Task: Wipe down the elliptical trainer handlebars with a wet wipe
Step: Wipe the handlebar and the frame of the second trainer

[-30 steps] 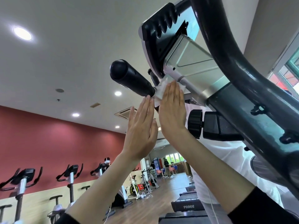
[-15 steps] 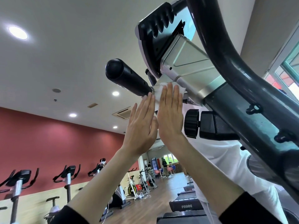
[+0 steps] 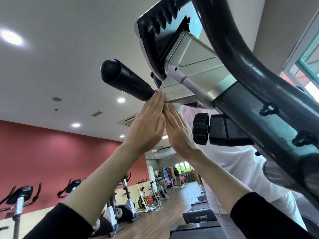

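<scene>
A gym hall seen from low down: white ceiling point(image 3: 69, 49) with round lights, a red wall point(image 3: 51, 152) on the left, and a wood floor point(image 3: 155, 219). A row of bikes point(image 3: 126, 200) stands along the wall. A person in a white shirt point(image 3: 241, 171) stands behind the machine on the right.

The trainer fills the upper right. A thick dark bar point(image 3: 241, 54) curves down across it, past the black back of the console point(image 3: 155, 31) and a silver bracket point(image 3: 193, 66). A black knob point(image 3: 201, 129) sits under the bracket, on the dark frame.

The handlebar point(image 3: 127, 80), black with a rounded cap, juts out to the left from under the bracket.

Both arms reach up in black sleeves, forearms bare. The left grip point(image 3: 145, 128) is a flat hand, fingers straight and pressed together. Its fingertips point(image 3: 158, 96) touch the inner end of the handlebar, where the black sleeve meets the silver metal. The right grip point(image 3: 179, 133) is flat too, fingers straight and slanting up and left toward the left fingers. The two hands lie edge to edge, nearly palm to palm.

The wipe point(image 3: 172, 106) shows only as a small white sliver above the right fingers, just under the bracket's lower edge. Most of it is hidden by the hands. It seems pressed against the metal by the straight fingers, with neither hand curled round it. How far it reaches onto the handlebar cannot be told.
</scene>
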`<state>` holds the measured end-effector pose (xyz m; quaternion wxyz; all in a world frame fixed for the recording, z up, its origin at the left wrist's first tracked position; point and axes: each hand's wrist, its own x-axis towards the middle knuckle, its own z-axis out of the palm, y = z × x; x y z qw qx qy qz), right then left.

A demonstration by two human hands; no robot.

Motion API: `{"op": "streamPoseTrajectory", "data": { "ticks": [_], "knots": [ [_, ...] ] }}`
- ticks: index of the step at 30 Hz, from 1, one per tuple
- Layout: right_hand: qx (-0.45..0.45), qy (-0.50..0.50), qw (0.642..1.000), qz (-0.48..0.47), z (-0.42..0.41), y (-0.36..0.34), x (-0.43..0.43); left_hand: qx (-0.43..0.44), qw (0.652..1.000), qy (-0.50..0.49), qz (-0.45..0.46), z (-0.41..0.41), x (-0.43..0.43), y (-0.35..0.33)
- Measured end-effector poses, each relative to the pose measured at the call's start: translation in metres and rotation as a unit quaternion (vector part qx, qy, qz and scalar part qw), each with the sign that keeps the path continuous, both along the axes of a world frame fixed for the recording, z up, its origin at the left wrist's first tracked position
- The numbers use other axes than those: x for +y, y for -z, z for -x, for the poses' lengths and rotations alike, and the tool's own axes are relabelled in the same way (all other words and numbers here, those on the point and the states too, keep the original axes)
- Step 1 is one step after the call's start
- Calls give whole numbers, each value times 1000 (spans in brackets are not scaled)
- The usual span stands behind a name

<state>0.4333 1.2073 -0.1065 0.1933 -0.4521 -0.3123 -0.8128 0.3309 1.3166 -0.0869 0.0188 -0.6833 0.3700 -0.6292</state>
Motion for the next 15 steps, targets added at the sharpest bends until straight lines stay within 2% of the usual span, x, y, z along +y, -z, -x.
{"op": "streamPoseTrajectory", "data": {
  "ticks": [2,5,7,11,15],
  "knots": [
    [122,-75,989,42,-9,11,0,7,1000,-21,-11,0,-1,-5],
    [210,-227,950,44,-23,15,3,8,997,-70,-37,-2,-1,-11],
    [230,-298,926,21,-36,8,10,7,995,-85,-43,-3,-2,-13],
    [247,-344,905,-48,-44,-14,30,5,996,-79,-30,-3,-4,-12],
    [232,-415,878,-57,-45,-27,28,11,998,-63,-23,-5,-7,-11]
  ]
}}
